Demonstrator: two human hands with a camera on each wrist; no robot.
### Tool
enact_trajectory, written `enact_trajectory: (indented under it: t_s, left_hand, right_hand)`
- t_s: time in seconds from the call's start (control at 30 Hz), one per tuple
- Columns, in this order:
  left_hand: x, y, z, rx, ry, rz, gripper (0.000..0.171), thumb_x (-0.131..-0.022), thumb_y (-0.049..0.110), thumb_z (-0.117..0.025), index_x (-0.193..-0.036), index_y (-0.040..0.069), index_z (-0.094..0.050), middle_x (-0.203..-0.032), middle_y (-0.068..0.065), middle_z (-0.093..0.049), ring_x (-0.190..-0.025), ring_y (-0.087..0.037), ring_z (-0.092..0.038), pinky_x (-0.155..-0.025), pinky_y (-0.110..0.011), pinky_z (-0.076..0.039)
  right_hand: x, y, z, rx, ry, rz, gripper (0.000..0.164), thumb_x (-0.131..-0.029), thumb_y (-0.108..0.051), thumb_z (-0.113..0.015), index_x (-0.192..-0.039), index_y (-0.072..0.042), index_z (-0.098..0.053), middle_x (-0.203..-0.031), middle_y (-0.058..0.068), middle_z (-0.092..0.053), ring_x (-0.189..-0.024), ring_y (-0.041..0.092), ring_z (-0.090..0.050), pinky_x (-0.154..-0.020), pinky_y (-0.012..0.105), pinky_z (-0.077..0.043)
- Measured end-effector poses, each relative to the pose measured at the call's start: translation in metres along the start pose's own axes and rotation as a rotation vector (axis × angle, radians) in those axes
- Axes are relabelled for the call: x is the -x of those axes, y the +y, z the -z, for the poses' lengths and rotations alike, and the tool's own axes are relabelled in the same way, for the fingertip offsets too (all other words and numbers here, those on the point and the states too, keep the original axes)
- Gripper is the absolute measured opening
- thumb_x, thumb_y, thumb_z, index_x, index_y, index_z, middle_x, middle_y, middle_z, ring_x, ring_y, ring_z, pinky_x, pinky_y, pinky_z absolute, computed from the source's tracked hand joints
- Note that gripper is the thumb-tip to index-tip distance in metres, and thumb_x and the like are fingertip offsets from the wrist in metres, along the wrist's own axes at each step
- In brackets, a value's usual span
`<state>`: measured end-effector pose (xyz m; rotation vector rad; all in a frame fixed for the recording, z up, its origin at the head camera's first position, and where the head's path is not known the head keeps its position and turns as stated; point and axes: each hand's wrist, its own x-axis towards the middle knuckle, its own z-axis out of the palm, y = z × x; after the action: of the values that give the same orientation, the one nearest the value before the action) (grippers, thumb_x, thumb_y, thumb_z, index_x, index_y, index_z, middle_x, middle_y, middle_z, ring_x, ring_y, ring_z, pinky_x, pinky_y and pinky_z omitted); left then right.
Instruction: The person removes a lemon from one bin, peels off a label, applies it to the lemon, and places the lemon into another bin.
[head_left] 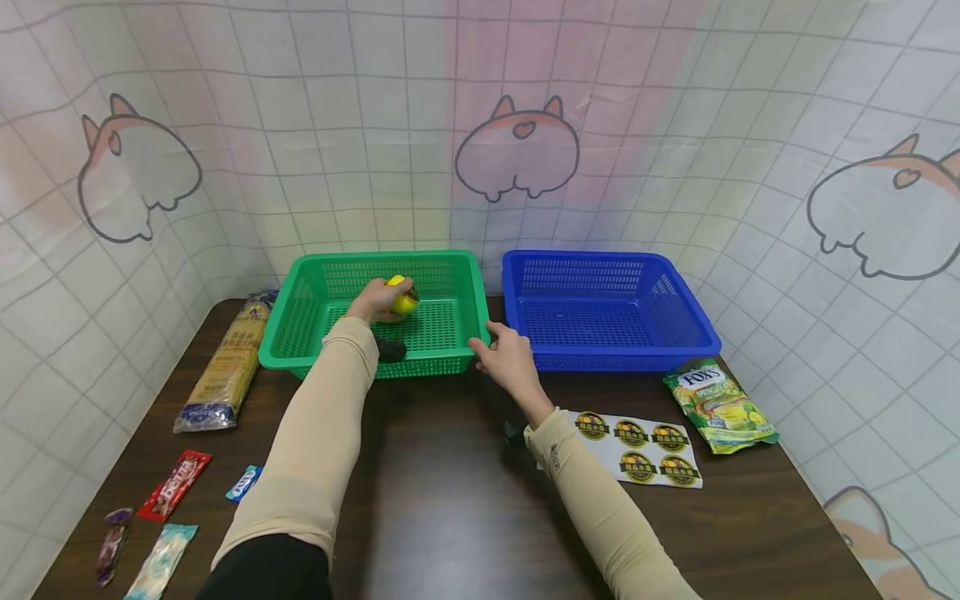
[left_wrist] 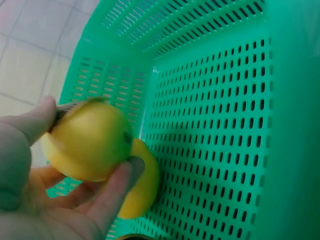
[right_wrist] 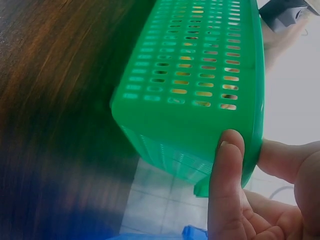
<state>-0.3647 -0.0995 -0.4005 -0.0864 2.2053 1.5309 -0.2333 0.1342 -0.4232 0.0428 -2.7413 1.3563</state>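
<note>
Inside the green basket (head_left: pixel 442 325), my left hand (head_left: pixel 375 302) grips a yellow lemon (head_left: pixel 406 303) between thumb and fingers. The left wrist view shows a dark label on this lemon, partly under the thumb. Behind it, a second lemon (left_wrist: pixel 142 192) lies on the basket floor, partly covered by the fingers. My right hand (head_left: pixel 508 358) pinches the basket's rim at the near right corner. In the right wrist view, its fingers (right_wrist: pixel 227 175) press the outer wall while the thumb lies over the rim side.
A blue basket (head_left: pixel 611 360) stands to the right. Near it lie a sticker sheet (head_left: pixel 637 454) and a green candy bag (head_left: pixel 722 408). At left are a noodle pack (head_left: pixel 234 360), a red wrapper (head_left: pixel 175 485), a small blue packet (head_left: pixel 243 482) and a pale wrapped bar (head_left: pixel 162 560).
</note>
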Motion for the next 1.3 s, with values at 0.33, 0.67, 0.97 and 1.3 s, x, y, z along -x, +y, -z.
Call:
enact_trajectory:
  t_s: [0.33, 0.67, 0.97, 1.3]
  left_hand:
    - [0.003, -0.006, 0.0, -0.291, -0.079, 0.007, 0.065, -0.105, 0.039, -0.044, -0.152, -0.002, -0.027, -0.144, -0.025, -0.04, -0.126, -0.034, -0.048, -0.114, -0.049, -0.044]
    - [0.001, -0.007, 0.0, -0.435, -0.11, 0.026, 0.064, -0.103, 0.03, -0.053, -0.153, -0.002, -0.029, -0.151, -0.025, -0.038, -0.13, -0.037, -0.049, -0.108, -0.046, -0.049]
    - [-0.003, -0.006, -0.004, -0.597, -0.107, 0.063, 0.058, -0.103, 0.024, -0.054, -0.152, 0.0, -0.034, -0.156, -0.022, -0.036, -0.134, -0.04, -0.049, -0.109, -0.045, -0.05]
    - [0.008, 0.013, -0.002, -0.596, -0.059, 0.035, 0.057, -0.105, 0.033, -0.047, -0.151, 0.002, -0.036, -0.154, -0.021, -0.04, -0.131, -0.037, -0.05, -0.11, -0.047, -0.048]
  right_hand:
    - [0.002, 0.002, -0.003, -0.012, 0.006, -0.006, 0.056, -0.095, -0.028, -0.067, -0.143, -0.004, -0.051, -0.062, 0.006, -0.066, -0.062, 0.021, -0.072, -0.057, 0.026, -0.055]
    - [0.003, 0.0, -0.003, -0.032, -0.003, -0.011, 0.058, -0.096, -0.03, -0.066, -0.145, -0.004, -0.049, -0.061, 0.005, -0.064, -0.065, 0.025, -0.073, -0.054, 0.024, -0.053]
    - [0.001, 0.001, -0.002, -0.033, 0.006, -0.032, 0.056, -0.096, -0.027, -0.066, -0.144, -0.005, -0.05, -0.061, 0.004, -0.063, -0.06, 0.02, -0.071, -0.053, 0.024, -0.053]
    - [-0.002, 0.0, 0.0, -0.031, -0.008, -0.029, 0.058, -0.095, -0.028, -0.067, -0.145, -0.003, -0.049, -0.061, 0.004, -0.064, -0.066, 0.026, -0.073, -0.055, 0.024, -0.055]
